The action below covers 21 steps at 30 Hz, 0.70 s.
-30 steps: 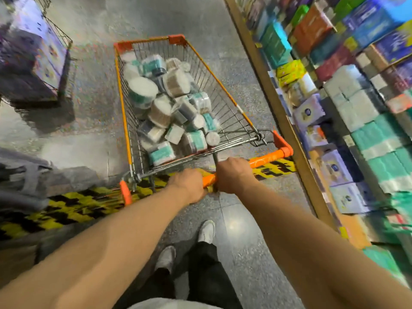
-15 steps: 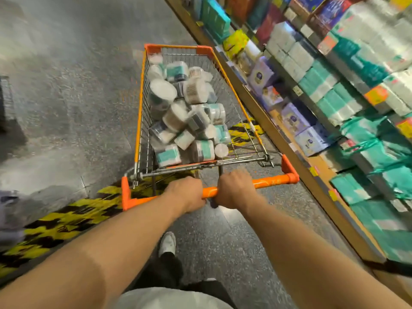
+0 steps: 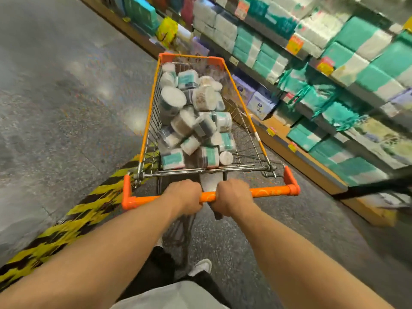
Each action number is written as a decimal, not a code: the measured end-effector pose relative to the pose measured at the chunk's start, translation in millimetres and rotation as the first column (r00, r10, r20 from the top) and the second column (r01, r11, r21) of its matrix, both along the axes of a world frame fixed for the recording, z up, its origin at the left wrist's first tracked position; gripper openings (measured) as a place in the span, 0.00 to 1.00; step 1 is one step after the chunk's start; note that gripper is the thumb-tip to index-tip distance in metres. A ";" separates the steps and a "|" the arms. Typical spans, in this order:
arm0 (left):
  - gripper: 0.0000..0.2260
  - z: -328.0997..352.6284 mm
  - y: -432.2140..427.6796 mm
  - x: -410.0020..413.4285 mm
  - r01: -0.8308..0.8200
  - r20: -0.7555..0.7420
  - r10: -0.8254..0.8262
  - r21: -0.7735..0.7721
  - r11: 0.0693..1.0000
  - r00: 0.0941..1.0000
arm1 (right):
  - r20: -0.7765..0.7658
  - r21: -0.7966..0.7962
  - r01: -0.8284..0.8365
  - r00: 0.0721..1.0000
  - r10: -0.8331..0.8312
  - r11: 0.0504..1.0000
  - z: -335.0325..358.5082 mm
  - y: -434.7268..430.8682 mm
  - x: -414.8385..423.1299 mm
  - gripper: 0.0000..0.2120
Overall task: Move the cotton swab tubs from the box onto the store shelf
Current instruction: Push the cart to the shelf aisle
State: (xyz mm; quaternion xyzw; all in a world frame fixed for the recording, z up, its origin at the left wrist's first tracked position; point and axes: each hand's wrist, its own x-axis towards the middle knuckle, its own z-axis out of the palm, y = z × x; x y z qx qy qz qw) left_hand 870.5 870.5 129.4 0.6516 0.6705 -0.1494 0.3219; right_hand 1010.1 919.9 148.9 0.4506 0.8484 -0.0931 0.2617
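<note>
A wire shopping cart with orange trim stands in front of me, its basket heaped with several round cotton swab tubs that have white lids and teal labels. My left hand and my right hand both grip the orange cart handle, side by side near its middle. Along the right runs the store shelf, packed with teal and white tissue packs. No box is in view.
Grey speckled floor lies to the left of the cart. A yellow and black hazard strip crosses the floor under the cart's near end. The shelf's wooden base runs close along the cart's right side. My shoe shows below.
The cart has rolled forward past the hazard strip and turned to run along the shelf on the right. Both hands have kept their hold on the handle.
</note>
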 end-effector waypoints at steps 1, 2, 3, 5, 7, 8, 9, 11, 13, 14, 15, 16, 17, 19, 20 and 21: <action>0.07 2.2 2.6 12.1 0.032 -0.003 -0.032 0.013 0.999 0.999 | 0.001 0.003 0.016 1.000 -0.016 1.000 2.3 -1.0 13.6 0.11; 0.08 2.8 1.2 23.7 0.056 -0.001 -0.056 0.007 0.998 0.998 | 0.010 -0.007 0.034 0.999 -0.033 0.999 3.7 -5.8 26.4 0.10; 0.08 2.4 0.4 38.4 0.075 0.013 -0.075 -0.006 0.997 0.997 | 0.020 -0.018 0.063 0.998 -0.063 0.998 3.4 -10.3 41.8 0.10; 0.08 -0.1 -2.0 60.0 0.114 0.037 -0.113 -0.024 0.993 0.993 | 0.036 -0.030 0.098 0.995 -0.097 0.995 2.8 -16.5 64.4 0.09; 0.08 1.2 -4.3 87.8 0.168 0.040 -0.167 -0.018 0.986 0.985 | 0.053 -0.046 0.143 0.989 -0.140 0.989 6.5 -24.4 94.5 0.08; 0.09 1.1 -4.6 93.8 0.175 0.040 -0.175 -0.010 0.984 0.984 | 0.045 -0.048 0.162 0.986 -0.160 0.986 6.1 -25.7 101.9 0.09; 0.10 1.2 -4.7 98.4 0.186 0.044 -0.185 -0.001 0.983 0.982 | 0.037 -0.037 0.168 0.985 -0.166 0.985 4.9 -27.2 108.0 0.11; 0.11 4.8 -5.5 116.1 0.249 0.036 -0.248 -0.012 0.968 0.968 | 0.033 -0.032 0.200 0.979 -0.199 0.979 5.7 -35.6 128.6 0.12; 0.11 2.6 -5.9 126.3 0.282 0.050 -0.280 -0.043 0.958 0.959 | 0.038 -0.052 0.240 0.970 -0.239 0.969 3.1 -40.9 143.8 0.07; 0.12 2.5 -5.1 132.8 0.309 0.047 -0.307 -0.052 0.949 0.950 | 0.038 -0.060 0.264 0.964 -0.262 0.963 4.1 -44.5 153.2 0.06; 0.12 2.1 -4.2 138.1 0.331 0.036 -0.329 -0.058 0.942 0.944 | 0.044 -0.070 0.290 0.957 -0.288 0.954 4.8 -48.2 162.5 0.06; 0.13 2.4 -2.8 136.8 0.338 0.019 -0.338 -0.060 0.939 0.941 | 0.040 -0.080 0.310 0.951 -0.308 0.947 4.6 -49.0 166.5 0.07; 0.14 3.1 -1.0 139.2 0.356 -0.001 -0.357 -0.060 0.933 0.934 | 0.032 -0.083 0.339 0.941 -0.338 0.937 4.3 -50.2 175.1 0.09; 0.16 8.3 3.6 146.1 0.400 -0.056 -0.403 -0.059 0.915 0.913 | 0.019 -0.079 0.383 0.924 -0.382 0.921 5.0 -51.3 192.3 0.11; 0.16 11.3 5.9 152.0 0.414 -0.072 -0.418 -0.064 0.908 0.906 | 0.016 -0.083 0.411 0.912 -0.411 0.908 4.6 -52.2 202.1 0.12; 0.16 13.9 7.5 154.7 0.417 -0.080 -0.422 -0.066 0.906 0.903 | 0.015 -0.085 0.436 0.899 -0.437 0.896 4.4 -52.6 207.8 0.12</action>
